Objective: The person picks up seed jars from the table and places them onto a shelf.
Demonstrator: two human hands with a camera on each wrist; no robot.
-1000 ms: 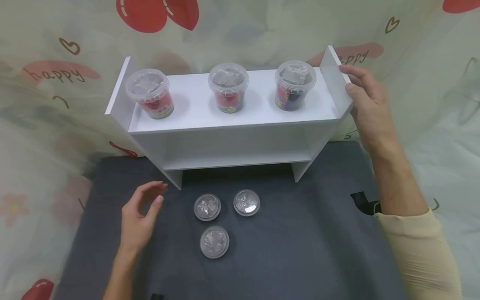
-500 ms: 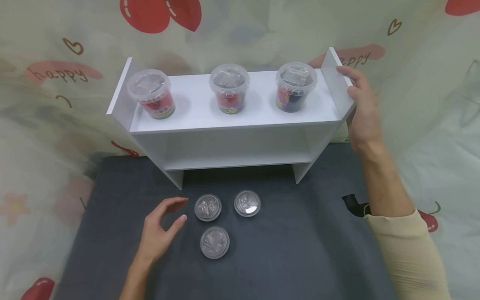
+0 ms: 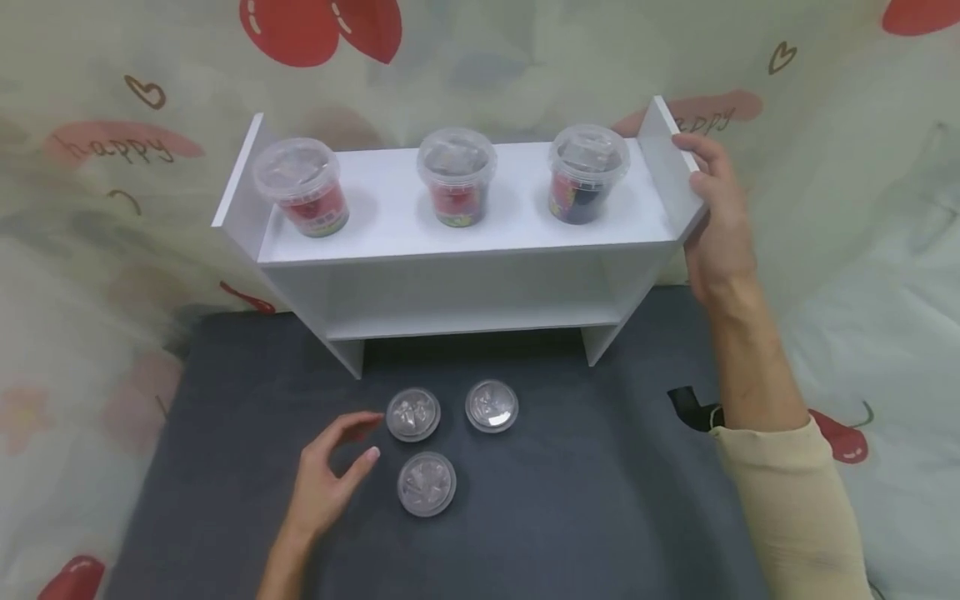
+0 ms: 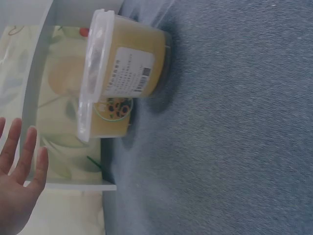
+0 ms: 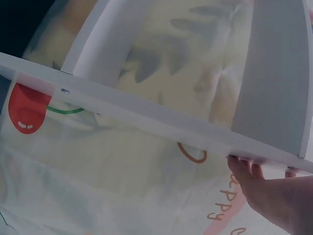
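On the dark table stand three round lidded plastic tubs: a back left tub (image 3: 413,414), a back right tub (image 3: 492,406) and a front tub (image 3: 427,484). The left wrist view shows a near tub (image 4: 132,63) with yellowish sides and a white label, partly covering another. My left hand (image 3: 324,483), thumb and fingers parted around nothing, is just left of the back left tub; whether a fingertip touches it I cannot tell. My right hand (image 3: 722,233) grips the right side panel of a white two-tier shelf (image 3: 465,242); in the right wrist view its fingertips (image 5: 234,161) meet the panel edge.
Three clear-lidded cups with red labels are spaced along the upper tier: a left cup (image 3: 303,187), a middle cup (image 3: 457,179) and a right cup (image 3: 585,175). A patterned cloth (image 3: 495,75) hangs behind the shelf and at both sides of the table.
My left hand has moved right and toward the front, up to the back left tub. My right forearm has swung slightly left, while that hand stays on the shelf's side panel.
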